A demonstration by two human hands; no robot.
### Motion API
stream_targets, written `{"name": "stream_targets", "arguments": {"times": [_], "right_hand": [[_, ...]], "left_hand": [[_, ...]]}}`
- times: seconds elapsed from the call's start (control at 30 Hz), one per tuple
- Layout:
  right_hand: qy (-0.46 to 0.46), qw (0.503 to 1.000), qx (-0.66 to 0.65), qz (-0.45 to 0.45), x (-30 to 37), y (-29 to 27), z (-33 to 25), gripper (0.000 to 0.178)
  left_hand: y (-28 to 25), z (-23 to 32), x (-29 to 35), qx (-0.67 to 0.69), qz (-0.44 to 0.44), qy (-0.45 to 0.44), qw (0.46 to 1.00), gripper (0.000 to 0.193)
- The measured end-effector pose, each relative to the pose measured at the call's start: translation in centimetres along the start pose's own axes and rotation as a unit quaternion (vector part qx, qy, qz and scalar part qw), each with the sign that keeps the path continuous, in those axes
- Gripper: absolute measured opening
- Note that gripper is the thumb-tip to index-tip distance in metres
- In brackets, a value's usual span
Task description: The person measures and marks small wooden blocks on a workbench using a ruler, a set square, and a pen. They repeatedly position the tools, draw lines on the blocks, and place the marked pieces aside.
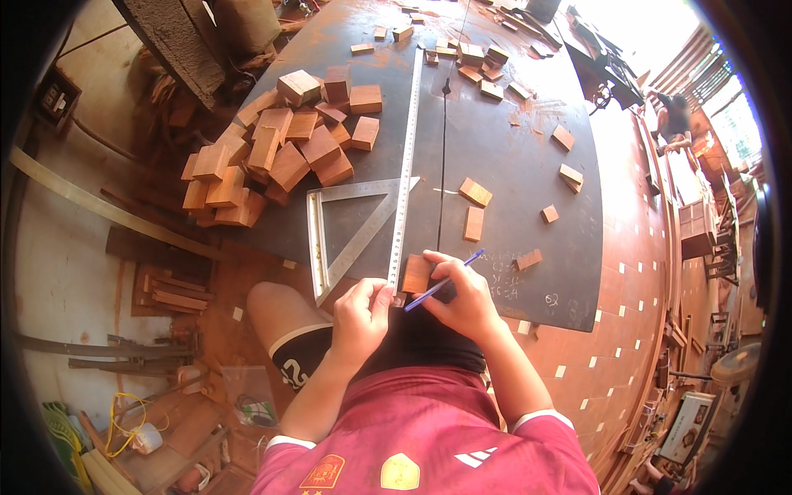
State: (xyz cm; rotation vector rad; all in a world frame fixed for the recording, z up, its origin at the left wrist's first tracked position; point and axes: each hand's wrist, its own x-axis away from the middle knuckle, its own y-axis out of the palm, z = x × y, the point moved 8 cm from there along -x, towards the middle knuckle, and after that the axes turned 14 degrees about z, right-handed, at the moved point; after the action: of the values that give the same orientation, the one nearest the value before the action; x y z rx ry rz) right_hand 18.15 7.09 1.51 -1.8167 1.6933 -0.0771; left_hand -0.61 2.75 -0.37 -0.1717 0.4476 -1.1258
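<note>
My left hand (361, 320) is closed on the near end of a long ruler (406, 177), its thumb pressed on the marked face. The ruler runs away from me across the dark table. Beside that end is a reddish wooden block (416, 274), gripped at its far and near edges by my right hand (464, 299). A blue pen (445, 280) slants through the same hand's fingers, its lower tip near the block's near edge. Left of the ruler lies a metal set square (356, 231), one corner touching or close to the ruler.
A heap of wooden blocks (289, 140) covers the table's left side. Smaller offcuts (474, 191) lie to the right and at the far end. Chalk-like writing marks the tabletop (569, 272) near its right corner. Another person (675, 124) is far off at the right.
</note>
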Motion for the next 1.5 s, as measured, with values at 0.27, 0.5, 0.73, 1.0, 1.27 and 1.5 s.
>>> {"name": "stream_targets", "arguments": {"times": [0.27,0.5,0.73,1.0,1.27,1.5], "right_hand": [[-0.022,1.0,0.002,0.006,0.0,0.5,-0.2,0.041],[-0.059,0.995,-0.022,0.077,-0.4,-1.0,-1.3,0.036],[0.067,0.968,-0.233,0.056,-1.4,-1.8,-0.2,0.031],[0.18,0.953,-0.237,-0.058,-2.6,0.8,0.6,0.012],[0.158,0.963,-0.175,-0.134,-3.6,2.3,0.5,0.021],[0.111,0.974,-0.167,-0.109,-3.9,3.0,0.0,0.029]], "left_hand": [[0.5,-0.9,0.3,-0.01,0.006,0.011,1.0,0.016],[0.5,-1.0,0.3,0.01,0.011,-0.027,1.0,0.013],[0.6,-0.5,0.5,0.005,0.014,-0.015,1.0,0.013],[0.4,0.0,0.2,0.006,0.023,-0.002,1.0,0.009],[0.4,0.5,-0.1,0.002,0.018,0.0,1.0,0.007],[0.6,0.4,-0.1,0.011,0.017,-0.007,1.0,0.006]]}}
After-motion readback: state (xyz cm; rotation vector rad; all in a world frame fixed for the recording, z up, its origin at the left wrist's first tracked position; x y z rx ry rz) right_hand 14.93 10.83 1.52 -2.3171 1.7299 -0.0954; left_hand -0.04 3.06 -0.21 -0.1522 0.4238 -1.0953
